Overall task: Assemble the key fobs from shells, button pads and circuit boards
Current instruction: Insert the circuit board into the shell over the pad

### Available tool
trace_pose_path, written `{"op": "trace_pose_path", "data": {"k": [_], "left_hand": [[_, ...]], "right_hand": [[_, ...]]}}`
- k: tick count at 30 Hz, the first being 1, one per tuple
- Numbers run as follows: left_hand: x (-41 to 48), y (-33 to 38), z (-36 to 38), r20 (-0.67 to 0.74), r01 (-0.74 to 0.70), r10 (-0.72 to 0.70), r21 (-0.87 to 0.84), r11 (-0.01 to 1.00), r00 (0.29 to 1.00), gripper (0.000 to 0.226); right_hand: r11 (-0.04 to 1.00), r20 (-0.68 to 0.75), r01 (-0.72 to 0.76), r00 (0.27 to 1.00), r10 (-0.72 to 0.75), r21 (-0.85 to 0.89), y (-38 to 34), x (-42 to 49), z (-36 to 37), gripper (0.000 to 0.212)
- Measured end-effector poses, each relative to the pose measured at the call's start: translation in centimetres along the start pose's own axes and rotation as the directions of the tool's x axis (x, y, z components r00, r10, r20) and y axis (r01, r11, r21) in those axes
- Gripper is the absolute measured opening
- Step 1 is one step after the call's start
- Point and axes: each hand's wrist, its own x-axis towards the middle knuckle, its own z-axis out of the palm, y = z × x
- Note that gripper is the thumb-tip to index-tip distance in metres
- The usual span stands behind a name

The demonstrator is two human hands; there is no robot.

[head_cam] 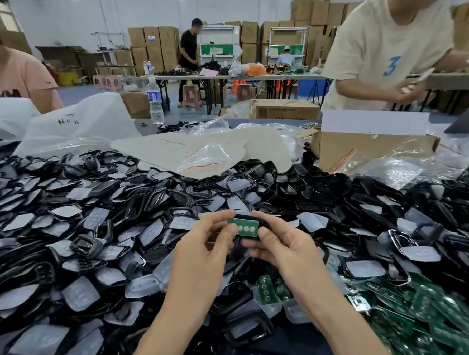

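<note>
Now, centre: green circuit board (pixel 243 227) against a black shell (pixel 242 215), held above the heap.
Left grip (pixel 204 247): pinching the board's left end.
Right grip (pixel 281 246): curled round the shell's right end.
Bench (pixel 283 343): loose shells (pixel 83 246), clear button pads (pixel 80 295), spare boards (pixel 438 321) at right.

A water bottle (pixel 155 101) stands upright beyond a white bag (pixel 80 124) with handwriting on it. Beige sheets (pixel 196 147) lie flat with a clear zip bag (pixel 204 159) on them. An open cardboard box (pixel 367 149) sits to the right. A person in pink (pixel 14 78) is at left, and one in a cream shirt (pixel 384 49) is at right. Farther back, a person in black (pixel 189 48) stands at a cluttered desk (pixel 234 77) near stacked cartons (pixel 153 46) and a pink stool (pixel 190 95).
</note>
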Motion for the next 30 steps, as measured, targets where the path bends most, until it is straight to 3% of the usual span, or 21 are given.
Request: {"op": "trace_pose_path", "data": {"k": [14, 30], "left_hand": [[0.03, -0.35, -0.07, -0.027, 0.007, -0.008, -0.025, 1.0, 1.0, 0.014], [-0.11, -0.65, 0.2, -0.054, 0.012, -0.008, 0.066, 0.998, 0.998, 0.009]], "right_hand": [[0.999, 0.03, 0.043, 0.999, -0.043, 0.001, -0.31, -0.29, 0.16, 0.03], [0.984, 0.017, 0.113, 0.994, -0.111, -0.137, -0.06, -0.39, 0.62, 0.031]]}}
